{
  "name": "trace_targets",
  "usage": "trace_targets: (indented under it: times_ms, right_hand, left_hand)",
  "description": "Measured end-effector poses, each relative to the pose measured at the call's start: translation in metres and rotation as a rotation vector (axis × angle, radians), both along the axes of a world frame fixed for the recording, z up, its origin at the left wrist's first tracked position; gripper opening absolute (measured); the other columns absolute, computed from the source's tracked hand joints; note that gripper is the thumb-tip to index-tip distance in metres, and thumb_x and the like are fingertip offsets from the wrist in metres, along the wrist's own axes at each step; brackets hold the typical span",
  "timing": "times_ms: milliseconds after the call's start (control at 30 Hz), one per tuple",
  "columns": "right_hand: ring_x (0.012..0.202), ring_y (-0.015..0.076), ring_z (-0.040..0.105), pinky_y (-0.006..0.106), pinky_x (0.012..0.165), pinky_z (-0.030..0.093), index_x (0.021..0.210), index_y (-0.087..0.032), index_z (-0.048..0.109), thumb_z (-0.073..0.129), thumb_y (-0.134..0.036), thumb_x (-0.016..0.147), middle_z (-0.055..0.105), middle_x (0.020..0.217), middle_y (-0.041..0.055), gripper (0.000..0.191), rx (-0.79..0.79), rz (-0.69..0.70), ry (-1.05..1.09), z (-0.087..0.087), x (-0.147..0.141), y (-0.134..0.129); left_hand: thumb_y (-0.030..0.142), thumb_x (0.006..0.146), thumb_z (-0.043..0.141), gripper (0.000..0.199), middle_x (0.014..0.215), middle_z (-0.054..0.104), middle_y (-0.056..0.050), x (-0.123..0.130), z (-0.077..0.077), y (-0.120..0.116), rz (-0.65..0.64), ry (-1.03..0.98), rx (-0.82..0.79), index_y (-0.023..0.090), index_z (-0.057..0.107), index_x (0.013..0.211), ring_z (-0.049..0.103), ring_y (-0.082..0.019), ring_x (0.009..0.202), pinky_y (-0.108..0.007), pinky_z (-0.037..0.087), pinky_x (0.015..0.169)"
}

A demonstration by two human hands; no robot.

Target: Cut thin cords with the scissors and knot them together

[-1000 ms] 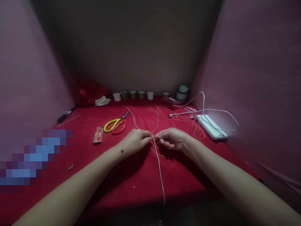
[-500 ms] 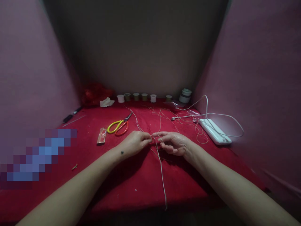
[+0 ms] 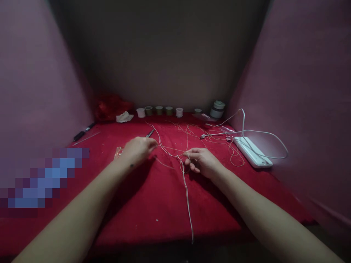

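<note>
A thin tan thread (image 3: pixel 171 148) stretches between my two hands above the red cloth. My left hand (image 3: pixel 140 149) pinches its left end and covers most of the scissors (image 3: pixel 150 133), whose dark blades show behind it. The fingertips of my right hand (image 3: pixel 199 159) are closed on the thread beside a small knot (image 3: pixel 177 156). White cords (image 3: pixel 187 197) run from that knot down to the front edge of the cloth, and others run up to the back left. A small loop of thread hangs by my right fingertips.
Several thread spools (image 3: pixel 159 110) and a lidded jar (image 3: pixel 217 109) line the back. A red bag (image 3: pixel 111 107) and crumpled tissue (image 3: pixel 124 117) lie back left. Right: a white power bank (image 3: pixel 252 152) with cable (image 3: pixel 263 131) and loose thread. A small packet (image 3: pixel 118 152) is beside my left wrist.
My left hand has moved left and slightly away from me, drawing the thread out and covering the scissor handles. My right hand has shifted little, its fingers now closer together.
</note>
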State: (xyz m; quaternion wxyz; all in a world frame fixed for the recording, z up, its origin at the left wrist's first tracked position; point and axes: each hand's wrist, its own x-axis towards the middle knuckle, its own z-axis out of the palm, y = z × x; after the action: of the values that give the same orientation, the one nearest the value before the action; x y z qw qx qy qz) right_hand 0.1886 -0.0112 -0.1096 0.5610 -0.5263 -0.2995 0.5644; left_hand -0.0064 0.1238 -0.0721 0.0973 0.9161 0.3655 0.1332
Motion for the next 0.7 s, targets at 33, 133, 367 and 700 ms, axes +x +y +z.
trace_targets:
  times_ms: [33, 133, 367, 700]
  right_hand:
    - [0.033, 0.0060, 0.046, 0.014, 0.026, 0.026, 0.074, -0.011, 0.052, 0.055, -0.016, 0.077, 0.060, 0.056, 0.0027, 0.006, 0.009, -0.020, -0.002, -0.001, 0.000, 0.000]
    - [0.034, 0.0070, 0.048, 0.014, 0.026, 0.027, 0.073, -0.012, 0.051, 0.056, -0.017, 0.076, 0.061, 0.058, 0.0032, 0.007, 0.025, -0.050, -0.024, -0.003, -0.001, -0.001]
    - [0.037, 0.0090, 0.052, 0.015, 0.027, 0.032, 0.074, -0.012, 0.052, 0.058, -0.018, 0.074, 0.061, 0.058, 0.0030, 0.008, 0.077, -0.056, -0.021, -0.004, -0.002, -0.004]
    - [0.045, 0.0103, 0.057, 0.017, 0.035, 0.042, 0.076, -0.010, 0.055, 0.061, -0.018, 0.069, 0.062, 0.063, 0.0044, 0.012, 0.141, 0.038, 0.131, -0.008, 0.006, -0.005]
  left_hand:
    - [0.035, 0.081, 0.046, 0.027, 0.089, 0.065, -0.010, -0.007, 0.004, 0.008, 0.079, 0.061, 0.055, 0.021, 0.067, 0.091, 0.059, -0.023, 0.078, -0.031, 0.041, 0.066]
    - [0.030, 0.082, 0.043, 0.036, 0.110, 0.055, -0.017, -0.022, 0.013, 0.014, 0.291, 0.135, 0.217, 0.019, 0.057, 0.113, 0.059, -0.028, 0.082, -0.035, 0.042, 0.063]
    - [0.043, 0.082, 0.040, 0.032, 0.063, 0.061, -0.002, 0.018, -0.008, -0.068, -0.176, -0.046, -0.612, 0.016, 0.057, 0.083, 0.055, -0.012, 0.047, -0.021, 0.040, 0.046]
    - [0.035, 0.070, 0.053, 0.021, 0.056, 0.057, -0.004, 0.047, -0.025, -0.094, -0.143, 0.081, -0.301, 0.017, 0.050, 0.059, 0.057, -0.017, 0.056, -0.024, 0.034, 0.049]
